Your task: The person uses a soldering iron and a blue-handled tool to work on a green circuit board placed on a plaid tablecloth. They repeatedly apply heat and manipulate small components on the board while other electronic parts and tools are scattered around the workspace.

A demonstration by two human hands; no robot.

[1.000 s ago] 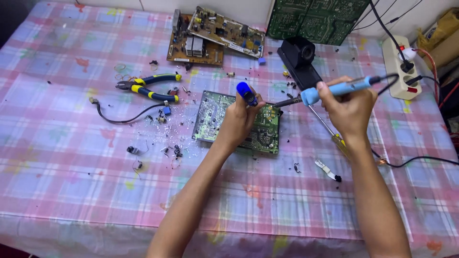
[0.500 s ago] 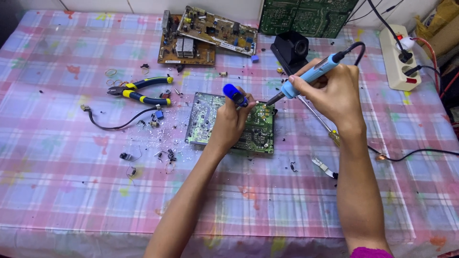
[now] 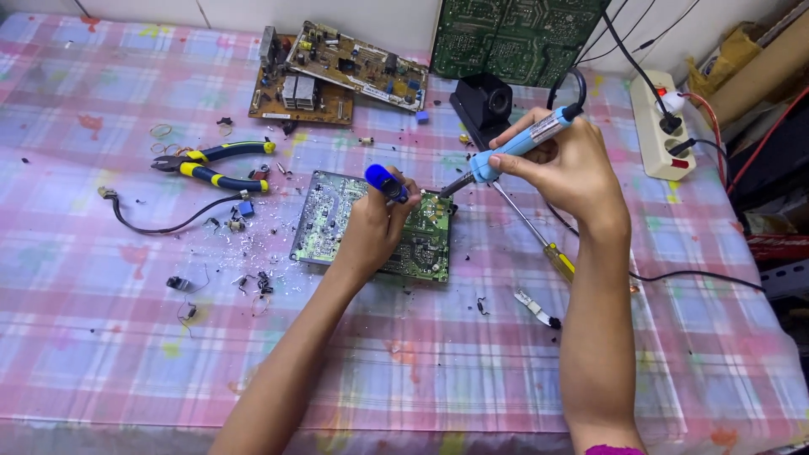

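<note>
Centre frame: left hand (image 3: 375,227) clamped on blue desoldering pump (image 3: 386,182), right hand (image 3: 563,164) gripping soldering iron (image 3: 516,148) by handle. Circuit board (image 3: 375,227) beneath: stiff, light, likely fragile; best held by edges.

A light-blue soldering iron (image 3: 522,145) is gripped in the right fingers (image 3: 506,160); a dark-blue tool (image 3: 386,182) in the left fingers (image 3: 396,206). Beneath them, a green circuit board (image 3: 421,244) and a pink, blue and white checked counter (image 3: 101,337) are seen.

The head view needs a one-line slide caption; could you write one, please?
Right hand angles a blue soldering iron at a green circuit board while left hand holds a blue tool.
</note>
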